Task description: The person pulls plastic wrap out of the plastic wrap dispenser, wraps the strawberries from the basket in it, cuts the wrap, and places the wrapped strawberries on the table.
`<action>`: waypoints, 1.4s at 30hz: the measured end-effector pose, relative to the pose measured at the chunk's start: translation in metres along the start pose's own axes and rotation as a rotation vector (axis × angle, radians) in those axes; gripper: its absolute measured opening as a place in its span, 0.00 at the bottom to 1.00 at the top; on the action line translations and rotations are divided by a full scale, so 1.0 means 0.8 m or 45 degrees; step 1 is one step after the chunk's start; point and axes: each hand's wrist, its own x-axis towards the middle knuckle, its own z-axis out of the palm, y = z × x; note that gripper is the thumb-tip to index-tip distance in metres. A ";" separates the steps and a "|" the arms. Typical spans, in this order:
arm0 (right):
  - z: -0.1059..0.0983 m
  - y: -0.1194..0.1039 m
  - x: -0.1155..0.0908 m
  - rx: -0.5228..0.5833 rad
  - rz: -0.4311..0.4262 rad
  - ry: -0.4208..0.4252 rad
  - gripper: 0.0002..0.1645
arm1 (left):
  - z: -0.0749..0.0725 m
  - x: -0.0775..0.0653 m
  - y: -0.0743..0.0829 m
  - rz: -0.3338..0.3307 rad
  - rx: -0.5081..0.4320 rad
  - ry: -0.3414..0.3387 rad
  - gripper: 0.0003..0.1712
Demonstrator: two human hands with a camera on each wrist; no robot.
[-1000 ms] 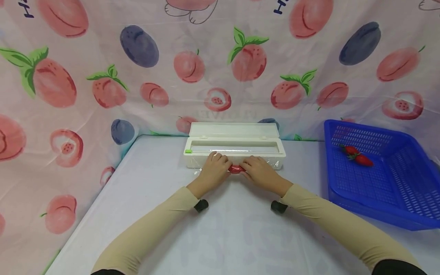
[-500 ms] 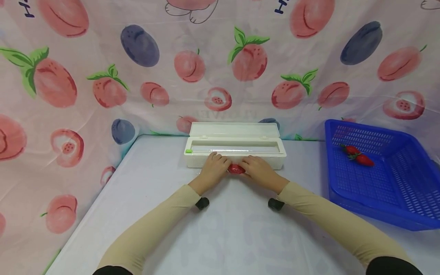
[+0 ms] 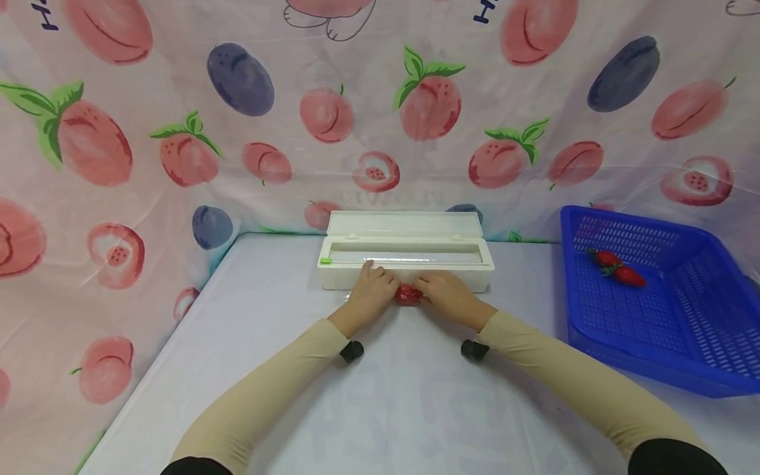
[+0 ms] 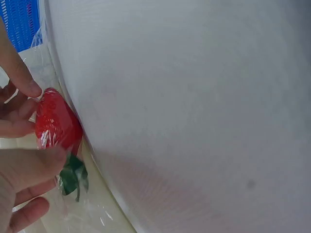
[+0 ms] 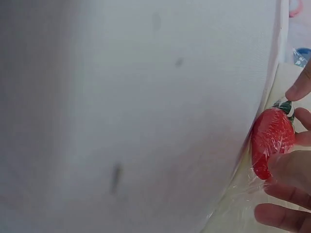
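A red strawberry (image 3: pixel 408 295) with green leaves (image 4: pixel 74 175) is wrapped in clear cling film, close against the front of a white cling film dispenser (image 3: pixel 406 277). My left hand (image 3: pixel 373 290) pinches it at the leafy end, thumb across the film in the left wrist view. At the pointed end my right hand (image 3: pixel 444 295) holds it, its thumb (image 5: pixel 286 165) on the strawberry. Loose film (image 5: pixel 238 199) spreads against the dispenser beyond the tip. Fingers hide part of the fruit in the head view.
The dispenser's lid (image 3: pixel 405 224) is raised, showing the film roll (image 3: pixel 410 256) inside; a small green piece (image 3: pixel 324 261) sits at its left end. On the right stands a blue basket (image 3: pixel 671 369) with two strawberries (image 3: pixel 628 276). A fruit-print curtain (image 3: pixel 368 66) hangs behind the white table (image 3: pixel 415 409).
The wrapped strawberry has turned and shifted slightly toward me, and more of it shows between my hands. My wrists have drawn a little closer together. Less film shows along the dispenser's front.
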 end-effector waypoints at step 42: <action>0.001 0.002 -0.005 -0.038 0.056 -0.163 0.17 | -0.005 -0.006 -0.003 -0.085 -0.162 -0.243 0.16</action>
